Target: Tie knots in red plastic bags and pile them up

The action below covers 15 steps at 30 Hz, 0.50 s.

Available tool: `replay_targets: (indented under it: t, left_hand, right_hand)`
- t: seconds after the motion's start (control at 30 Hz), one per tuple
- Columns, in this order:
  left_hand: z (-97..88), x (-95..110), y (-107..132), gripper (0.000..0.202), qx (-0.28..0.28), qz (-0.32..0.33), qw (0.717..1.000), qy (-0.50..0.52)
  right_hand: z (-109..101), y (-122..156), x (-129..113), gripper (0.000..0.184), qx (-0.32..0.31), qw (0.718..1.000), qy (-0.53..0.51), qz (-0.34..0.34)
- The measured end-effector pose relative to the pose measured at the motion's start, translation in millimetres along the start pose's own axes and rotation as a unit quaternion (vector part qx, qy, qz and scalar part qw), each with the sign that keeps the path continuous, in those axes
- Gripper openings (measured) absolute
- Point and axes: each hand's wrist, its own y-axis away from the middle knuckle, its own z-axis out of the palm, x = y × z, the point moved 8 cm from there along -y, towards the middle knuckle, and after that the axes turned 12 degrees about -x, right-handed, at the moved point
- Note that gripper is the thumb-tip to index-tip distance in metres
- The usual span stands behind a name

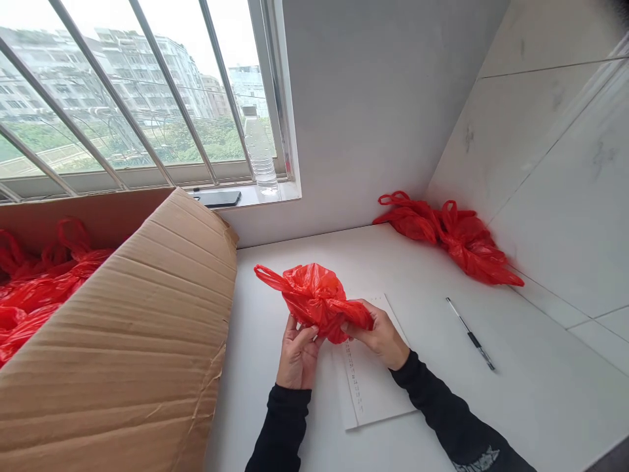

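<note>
A crumpled red plastic bag (317, 298) is held just above a sheet of white paper (376, 393) on the white table (515, 387), directly over and between the two hands, with one handle loop sticking out to the left. The left hand (297, 354) sits under the bag's lower left, fingers curled and pinching the plastic. The right hand (381, 337) grips its lower right edge, closed on the bag, with a cardboard box (132, 341) of red bags near the left hand.
</note>
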Motion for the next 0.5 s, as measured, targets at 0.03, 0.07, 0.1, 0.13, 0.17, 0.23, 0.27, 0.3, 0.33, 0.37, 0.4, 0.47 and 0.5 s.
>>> replay_targets:
  t: [0.03,0.07,0.1,0.13,0.17,0.23,0.27,0.3,0.33,0.37,0.4,0.47,0.5]
  left_hand:
    - [2.7,1.0,0.6,0.051,-0.005,0.003,1.0,0.005]
    - [5.2,1.9,1.1,0.051,-0.01,0.005,1.0,0.008]
    - [7.1,2.6,1.5,0.052,-0.013,0.006,1.0,0.009]
    - [8.3,2.8,1.8,0.053,-0.014,0.005,1.0,0.008]
    - [8.4,3.0,2.0,0.053,-0.012,0.005,1.0,0.006]
    - [6.5,3.2,2.1,0.053,-0.004,0.006,1.0,0.002]
    - [4.9,3.6,2.0,0.053,0.001,0.009,1.0,0.002]
    - [3.4,4.1,1.8,0.052,0.006,0.012,1.0,0.002]
    - [2.0,4.5,1.5,0.052,0.008,0.015,1.0,0.001]
    - [0.9,4.7,1.1,0.052,0.01,0.015,1.0,-0.001]
    - [0.0,4.6,0.8,0.052,0.01,0.014,1.0,-0.003]
    - [-1.6,3.7,0.6,0.051,0.012,0.008,1.0,-0.009]
    - [-2.2,3.0,0.7,0.051,0.014,0.005,1.0,-0.011]
  right_hand:
    - [0.4,0.8,-1.1,0.035,0.002,1.0,0.011,-0.001]
    - [0.8,1.8,-2.3,0.035,0.006,1.0,0.025,-0.001]
    - [1.1,2.9,-3.7,0.035,0.011,0.999,0.043,-0.002]
    - [1.6,3.8,-5.1,0.036,0.015,0.998,0.061,-0.002]
    - [2.7,4.5,-6.3,0.037,0.014,0.997,0.074,-0.003]
    - [6.8,4.7,-7.3,0.041,-0.007,0.997,0.073,-0.002]
    - [8.7,4.6,-7.7,0.043,-0.02,0.998,0.063,-0.002]
    - [9.8,4.5,-7.9,0.045,-0.03,0.998,0.051,-0.003]
    - [9.9,4.3,-8.0,0.045,-0.035,0.999,0.041,-0.002]
    - [9.0,4.3,-7.9,0.046,-0.034,0.999,0.035,-0.001]
    - [7.5,4.2,-7.7,0.046,-0.029,0.999,0.031,-0.001]
    - [4.5,4.1,-5.7,0.049,-0.017,1.0,0.011,0.001]
    - [3.6,4.0,-4.2,0.051,-0.014,1.0,-0.007,0.002]
